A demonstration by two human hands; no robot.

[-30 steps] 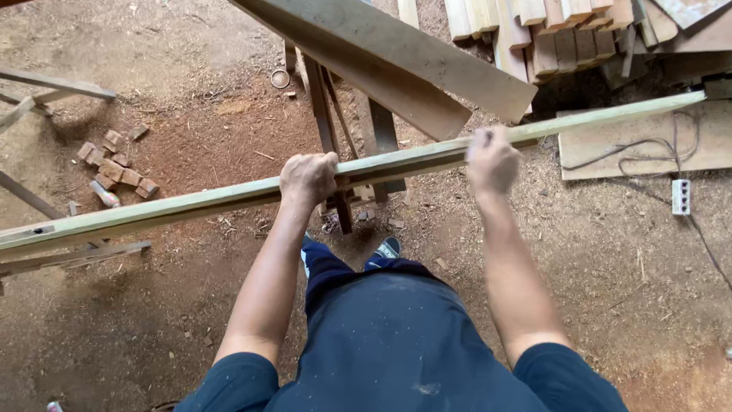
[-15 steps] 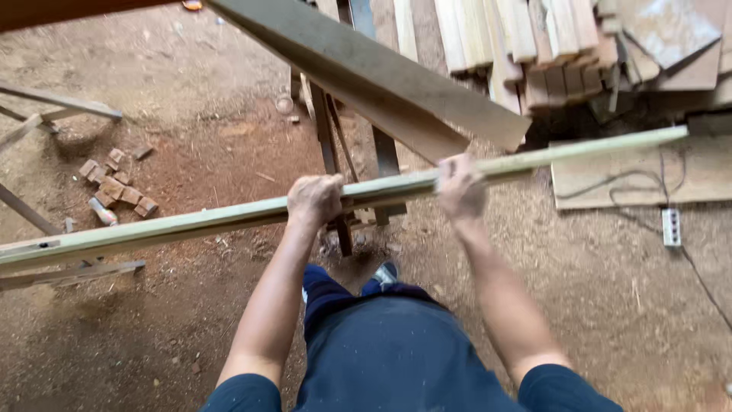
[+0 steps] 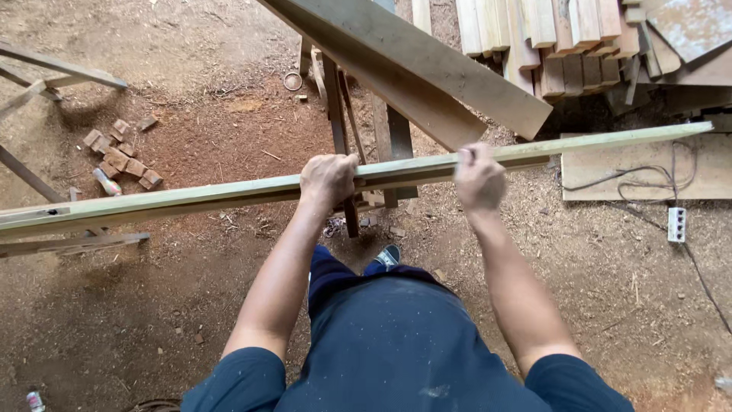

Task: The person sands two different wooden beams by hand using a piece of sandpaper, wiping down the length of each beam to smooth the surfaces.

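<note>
A long pale green-tinted wooden plank (image 3: 191, 200) runs across the whole view, from the lower left edge up to the right. My left hand (image 3: 328, 179) grips it near its middle, fingers wrapped over the top edge. My right hand (image 3: 479, 177) grips it a little further right, also closed over the edge. Both arms are stretched out in front of my dark blue clothing. The plank is held above the sawdust-covered ground, slightly tilted with its right end higher.
A broad grey board (image 3: 427, 69) slants above a wooden stand (image 3: 343, 152). Stacked timber (image 3: 557, 38) lies at top right. A flat board (image 3: 648, 168) carries a cable and white power strip (image 3: 675, 224). Small wood blocks (image 3: 118, 156) and frame legs (image 3: 53, 76) sit left.
My right hand has slid left along the plank, closer to my left hand. The plank has shifted slightly leftward and lower in view.
</note>
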